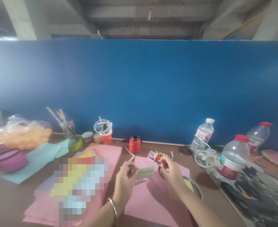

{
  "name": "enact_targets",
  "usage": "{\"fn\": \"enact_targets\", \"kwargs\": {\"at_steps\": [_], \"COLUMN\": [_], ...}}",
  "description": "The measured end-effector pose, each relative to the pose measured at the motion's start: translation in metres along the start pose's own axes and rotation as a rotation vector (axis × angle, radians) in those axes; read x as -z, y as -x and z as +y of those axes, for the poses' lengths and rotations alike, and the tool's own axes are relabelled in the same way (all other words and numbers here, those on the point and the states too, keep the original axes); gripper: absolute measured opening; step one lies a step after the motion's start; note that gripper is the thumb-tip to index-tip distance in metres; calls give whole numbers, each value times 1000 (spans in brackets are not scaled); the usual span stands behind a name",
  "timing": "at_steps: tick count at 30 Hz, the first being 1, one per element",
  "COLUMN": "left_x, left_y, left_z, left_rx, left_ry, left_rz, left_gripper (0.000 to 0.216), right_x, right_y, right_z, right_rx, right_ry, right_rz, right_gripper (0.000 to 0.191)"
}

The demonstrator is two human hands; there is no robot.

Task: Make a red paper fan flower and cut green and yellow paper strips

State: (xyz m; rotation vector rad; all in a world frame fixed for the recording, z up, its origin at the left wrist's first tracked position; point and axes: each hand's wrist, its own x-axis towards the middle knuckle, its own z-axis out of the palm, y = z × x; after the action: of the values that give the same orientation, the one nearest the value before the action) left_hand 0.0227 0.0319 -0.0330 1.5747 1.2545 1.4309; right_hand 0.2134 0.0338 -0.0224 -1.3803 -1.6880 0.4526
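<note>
The person's left hand (126, 179) pinched a folded piece of green paper (147, 173) by its left end, holding it above the near-middle of a pink sheet (139, 203). To its right, the right hand (170, 171) had its fingertips drawn close together, beside dark scissors (160, 173); I couldn't tell whether it gripped anything. Farther off stood a red spool (134, 145), left of a pleated red-and-yellow paper piece (160, 156).

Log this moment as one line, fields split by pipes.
Left hand: holding green paper strip | Right hand: at dark-handled scissors, grip unclear | Below: pink paper | Beyond: red spool
</note>
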Motion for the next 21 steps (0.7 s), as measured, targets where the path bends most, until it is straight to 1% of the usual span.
{"fn": "enact_targets", "kwargs": {"at_steps": [1, 3, 4, 6, 8, 10, 12, 14, 17, 21], "left_x": [-1, -2, -3, -2, 0, 3, 4, 4, 2, 2], "left_y": [0, 0, 0, 1, 2, 3, 4, 5, 5, 3], "left_z": [-2, -5, -7, -6, -2, 4, 10, 13, 16, 16], "left_rx": [7, 15, 19, -3, -112, -299, -430, -487, -515, -572], "left_ry": [17, 42, 44, -9, -148, -314, -437, -517, -602, -671], "left_rz": [-13, -51, -70, -104, -151, -200, -204, -183, -157, -152], "left_gripper": [8, 9, 9, 9, 12, 17, 15, 14, 14, 14], "right_x": [0, -3, -6, -11, -15, -16, -17, -17, -18, -18], "right_y": [0, 3, 4, 8, 12, 15, 17, 19, 21, 23], "right_z": [-3, -11, -16, -26, -33, -38, -41, -43, -44, -44], "right_rx": [27, 106, 126, 127, 127, 152, 188, 211, 231, 266], "right_ry": [-29, -71, -78, -66, -10, 62, 116, 146, 169, 189], "right_rz": [7, -37, -81, -174, -185, -173, -176, -178, -172, -175], "right_gripper": [21, 25, 23, 13, 15, 15, 12, 11, 11, 11]}}
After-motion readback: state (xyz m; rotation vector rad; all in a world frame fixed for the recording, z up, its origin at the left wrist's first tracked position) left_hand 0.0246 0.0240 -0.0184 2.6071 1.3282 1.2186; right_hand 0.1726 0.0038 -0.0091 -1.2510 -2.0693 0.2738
